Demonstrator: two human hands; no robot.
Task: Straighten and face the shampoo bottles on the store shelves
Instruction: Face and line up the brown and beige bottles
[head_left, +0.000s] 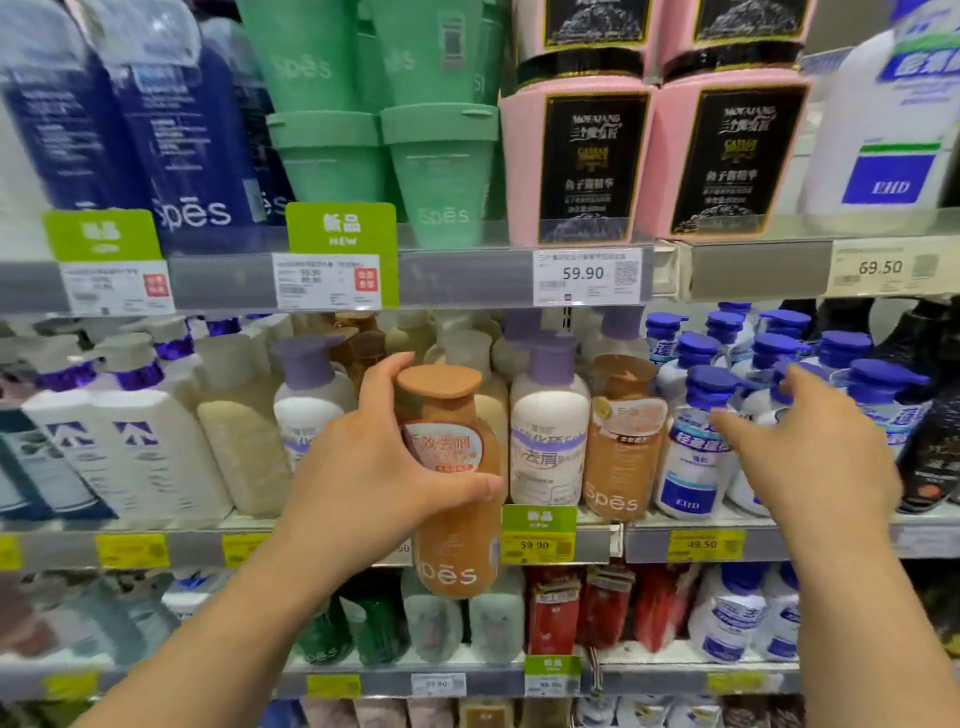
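Gripping the orange Spes bottle (451, 483) in your left hand (358, 467): thumb curled across the front just under its label, fingers round the far side up near the flat orange cap. The bottle is upright, label facing you, held out in front of the middle shelf (597, 543) so that its lower half hangs past the shelf's front edge and covers part of the price strip.

Your right hand (810, 457): fingers straight and spread, holding nothing, reaching in among the white bottles with blue pump caps (696, 441). The fingertips are at or against their shoulders and caps; motion blur hides whether they touch.

Middle shelf, left to right: square white bottles with purple collars (140, 441); a beige bottle (239, 441); a white bottle with a lilac pump (309, 395), partly behind your left hand; a second white lilac-pump bottle (548, 431), label forward; a second orange bottle (623, 441), standing on the shelf with its label forward; the blue-capped group; dark bottles (930, 452) at the far right.

Upper shelf: navy bottles (176, 130), green tapered containers (441, 166), pink packs with black labels (582, 161), one large white bottle (883, 130).

Price tags: 59.90 (589, 275) and 69.50 (880, 267) on the upper rail, green new-item flags (340, 228) alongside.
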